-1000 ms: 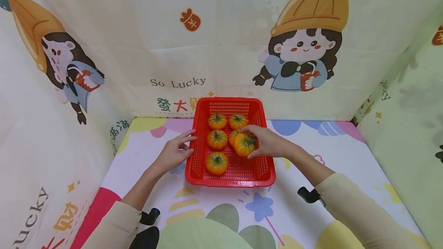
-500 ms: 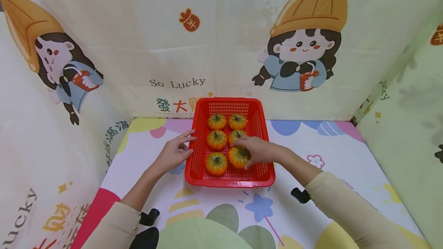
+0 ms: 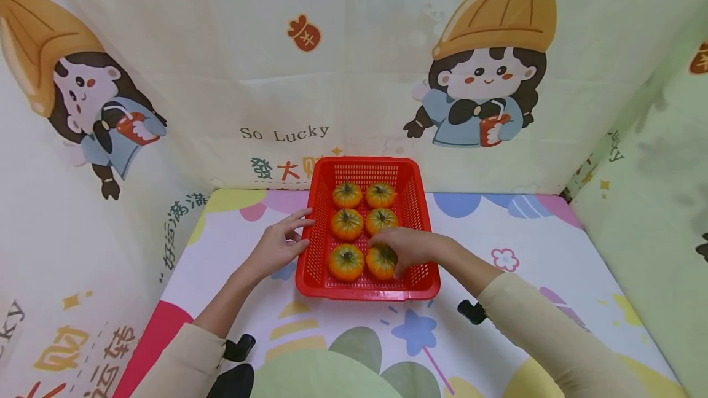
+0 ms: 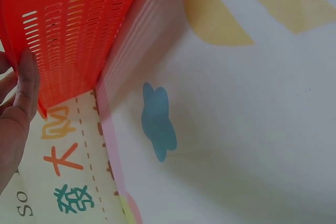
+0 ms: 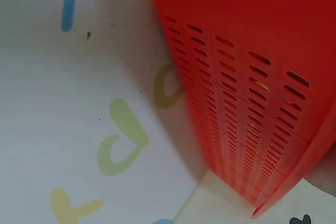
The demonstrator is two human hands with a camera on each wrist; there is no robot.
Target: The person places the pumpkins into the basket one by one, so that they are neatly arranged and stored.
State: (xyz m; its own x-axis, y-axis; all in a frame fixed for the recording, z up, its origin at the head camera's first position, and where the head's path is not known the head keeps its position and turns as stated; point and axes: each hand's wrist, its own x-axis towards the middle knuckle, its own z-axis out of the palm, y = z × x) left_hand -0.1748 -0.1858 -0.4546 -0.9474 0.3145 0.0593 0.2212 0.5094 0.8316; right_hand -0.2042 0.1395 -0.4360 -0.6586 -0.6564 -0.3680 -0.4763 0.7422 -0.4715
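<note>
A red plastic basket [image 3: 367,293] with slotted walls stands on the table. Small orange-green pumpkins sit inside in two columns of three. My right hand [image 3: 406,247] reaches over the basket's right wall and grips the front-right pumpkin [image 3: 381,262], its fingers and thumb on either side. Directly behind that one is another pumpkin [image 3: 381,221]; to its left lies the front-left pumpkin [image 3: 346,262]. At the left rim, my left hand [image 3: 277,244] rests its relaxed fingertips against the basket. In the left wrist view, its fingers [image 4: 27,85] lie along the outer wall.
A printed cloth [image 3: 470,336] with pastel shapes covers the table. Behind the basket rises a cream backdrop [image 3: 365,97] with cartoon figures, and similar cloth hangs at both sides. The basket's back end stands close to the backdrop.
My right hand has brought its pumpkin from over the right column's middle down and forward to the front-right spot, uncovering the pumpkin behind. The left hand has stayed at the rim.
</note>
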